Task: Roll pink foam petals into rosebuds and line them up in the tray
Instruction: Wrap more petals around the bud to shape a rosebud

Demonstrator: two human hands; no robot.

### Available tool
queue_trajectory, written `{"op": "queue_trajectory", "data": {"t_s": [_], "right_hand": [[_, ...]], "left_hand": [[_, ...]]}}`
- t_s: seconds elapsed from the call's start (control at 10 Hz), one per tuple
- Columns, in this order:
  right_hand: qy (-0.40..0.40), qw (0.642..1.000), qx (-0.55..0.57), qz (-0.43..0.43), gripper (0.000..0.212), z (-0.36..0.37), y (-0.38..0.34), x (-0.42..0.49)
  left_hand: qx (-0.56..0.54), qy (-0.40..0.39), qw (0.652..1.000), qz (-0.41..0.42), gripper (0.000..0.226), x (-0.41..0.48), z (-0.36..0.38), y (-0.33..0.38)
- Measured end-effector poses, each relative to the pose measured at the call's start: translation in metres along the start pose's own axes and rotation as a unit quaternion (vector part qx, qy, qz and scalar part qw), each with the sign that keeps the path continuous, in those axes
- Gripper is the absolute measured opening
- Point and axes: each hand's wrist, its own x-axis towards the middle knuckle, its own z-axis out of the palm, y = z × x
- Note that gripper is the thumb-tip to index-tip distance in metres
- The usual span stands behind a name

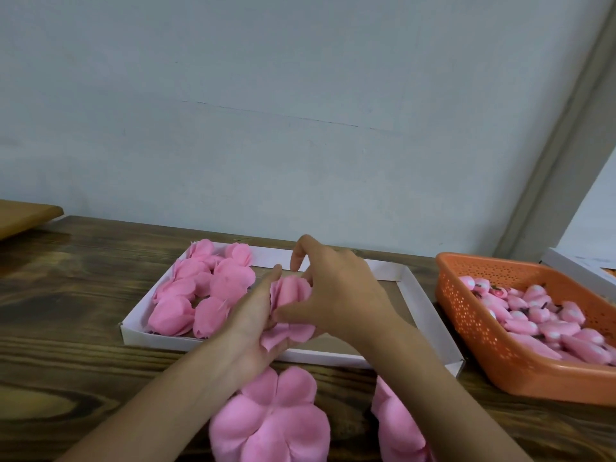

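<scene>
A half-rolled pink petal (290, 296) sits just above the middle of the white tray (430, 316), gripped between both hands. The left hand (253, 325), forearm coming in from the lower left, cradles it from below with the thumb against its side, while the right hand (343, 295), reaching from the lower right, curls over its top with the forefinger lifted. Finished rosebuds (200, 291) crowd the tray's left part and its brown floor shows at the right; flat petals (273, 425) lie on the wooden surface (76, 295) at the near edge, and an orange basket (473, 321) stands just right of the tray.
</scene>
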Motion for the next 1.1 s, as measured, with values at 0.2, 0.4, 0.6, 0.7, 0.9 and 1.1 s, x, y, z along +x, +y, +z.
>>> {"op": "queue_trajectory", "data": {"t_s": [0.2, 0.4, 0.6, 0.7, 0.9, 1.1], "right_hand": [[0.048, 0.998, 0.029, -0.02, 0.056, 0.01, 0.006, 0.008], [0.036, 0.983, 0.036, -0.175, 0.031, -0.001, 0.02, 0.004], [0.02, 0.968, -0.06, -0.242, 0.037, 0.019, 0.016, -0.005], [0.012, 0.967, -0.095, -0.238, 0.038, 0.024, 0.013, -0.006], [0.028, 0.974, -0.072, -0.212, 0.034, 0.02, 0.016, -0.005], [0.072, 0.984, 0.005, -0.162, 0.017, 0.026, 0.017, -0.005]], "left_hand": [[-0.008, -0.152, 0.984, 0.095, 0.046, 0.023, 0.007, 0.017], [-0.132, -0.031, 0.991, -0.015, 0.023, 0.028, -0.011, 0.005], [-0.118, 0.039, 0.992, -0.038, 0.052, 0.016, 0.002, 0.009], [-0.033, 0.08, 0.996, -0.029, 0.047, 0.013, 0.001, 0.014], [-0.133, -0.031, 0.991, -0.009, 0.035, 0.011, 0.002, 0.016], [-0.133, -0.027, 0.99, -0.024, 0.046, 0.015, 0.001, 0.012]]}}
